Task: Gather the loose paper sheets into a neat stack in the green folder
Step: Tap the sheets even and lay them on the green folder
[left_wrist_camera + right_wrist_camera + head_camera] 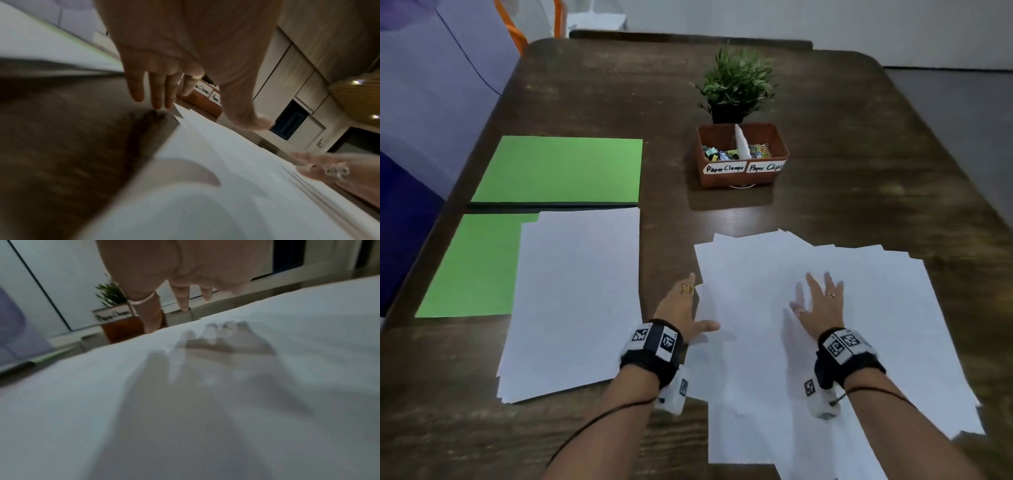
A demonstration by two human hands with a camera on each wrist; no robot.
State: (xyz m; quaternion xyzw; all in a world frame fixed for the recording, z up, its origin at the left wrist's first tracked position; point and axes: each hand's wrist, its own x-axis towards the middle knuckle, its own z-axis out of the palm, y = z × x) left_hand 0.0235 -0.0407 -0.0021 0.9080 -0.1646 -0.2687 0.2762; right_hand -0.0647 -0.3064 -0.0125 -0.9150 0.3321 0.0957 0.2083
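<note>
An open green folder (476,267) lies at the table's left, its far leaf (561,169) bare. A stack of white sheets (575,301) rests partly on its near leaf and overhangs to the right. Loose white sheets (859,308) lie fanned out at the right. My left hand (685,308) hovers with straight fingers at the loose pile's left edge, thumb over the paper. My right hand (820,301) is spread flat just above the pile's middle, casting a shadow (205,369) on the paper. Neither hand holds anything.
A brown organizer box (743,156) labelled Paper Clamps and Paper Clips stands behind the loose sheets, with a small potted plant (736,85) behind it. A purple wall panel (421,120) runs along the dark wooden table's (859,154) left edge.
</note>
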